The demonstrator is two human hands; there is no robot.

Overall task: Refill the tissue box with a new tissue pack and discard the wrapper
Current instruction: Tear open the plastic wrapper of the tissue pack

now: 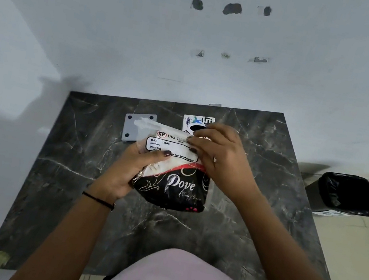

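Observation:
A black, white and red tissue pack [173,177] marked "Dove" is held above the dark marble table [79,146]. My left hand [129,169] grips its left side, thumb across the white label. My right hand [220,155] pinches the clear wrapper at the pack's upper right edge. Behind my right hand stands a white tissue box [197,121] with printed logos and a dark oval opening, partly hidden by my fingers.
A grey square plate [133,126] with dark corner holes lies on the table behind the pack. A black bin [347,194] lined with a black bag stands on the tiled floor to the right. White walls close the back and left.

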